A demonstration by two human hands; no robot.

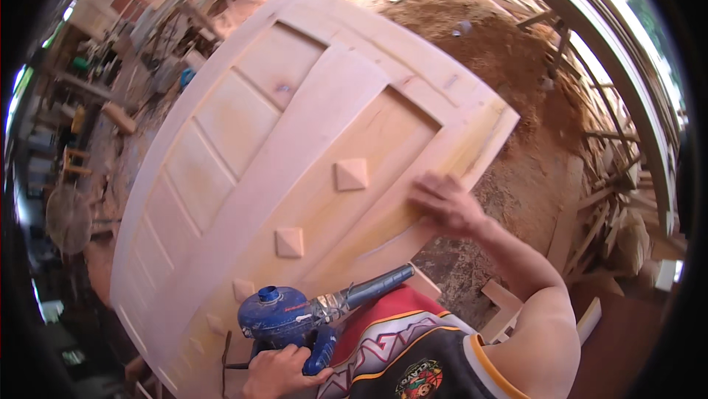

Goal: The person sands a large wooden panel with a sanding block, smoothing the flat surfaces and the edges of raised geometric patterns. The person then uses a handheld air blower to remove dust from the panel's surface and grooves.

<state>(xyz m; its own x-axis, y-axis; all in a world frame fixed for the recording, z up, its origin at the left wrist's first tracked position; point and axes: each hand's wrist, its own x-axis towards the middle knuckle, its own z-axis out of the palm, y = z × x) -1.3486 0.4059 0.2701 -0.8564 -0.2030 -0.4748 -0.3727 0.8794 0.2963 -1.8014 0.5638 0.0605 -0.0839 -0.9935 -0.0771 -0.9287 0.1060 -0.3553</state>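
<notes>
A pale wooden panel door [310,128] lies before me, with recessed panels and a wide bare board along its middle. Several pyramid-shaped wooden blocks [351,174] are raised in a row on its near side. My left hand [282,370] grips the handle of a blue electric hand blower [276,313], held over the door's near end. The blower's dark nozzle [381,286], bound with tape at its base, points to the right. My right hand [448,202], slightly blurred, is spread palm down at the door's right-hand stile and holds nothing.
Brown sawdust [470,39] is heaped beyond the door. Lumber and offcuts [603,200] are stacked along the right. At the left stand a round fan [69,219] and a wooden block [119,117] amid clutter. Wood pieces [500,310] lie close by my right arm.
</notes>
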